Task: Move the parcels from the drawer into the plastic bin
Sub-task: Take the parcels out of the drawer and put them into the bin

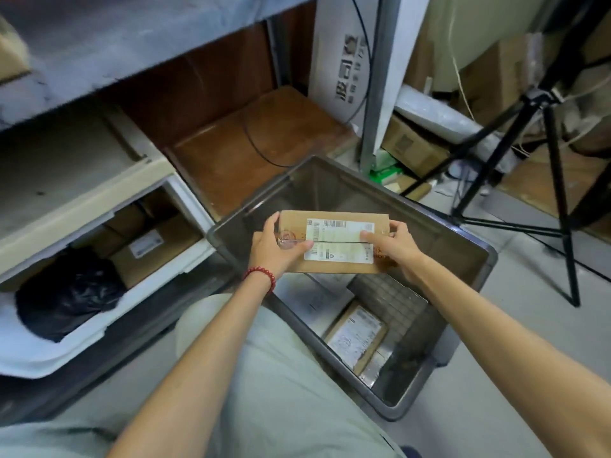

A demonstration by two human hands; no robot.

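I hold a flat cardboard parcel (pixel 334 241) with a white shipping label above the grey plastic bin (pixel 489 259). My left hand (pixel 274 251), with a red bead bracelet at the wrist, grips the parcel's left end. My right hand (pixel 393 244) grips its right end, thumb on the label. Inside the bin lie a small labelled parcel (pixel 355 338) and a grey padded one (pixel 390 295). The open white drawer (pixel 185 256) at the left holds a brown box (pixel 148 249) with a label and a black plastic bag (pixel 66 299).
A black tripod (pixel 558 180) stands right of the bin on the pale floor. Brown boards lean under a grey shelf (pixel 115 44) behind. Cardboard boxes (pixel 413 143) and a white roll sit at the back right. My lap fills the lower middle.
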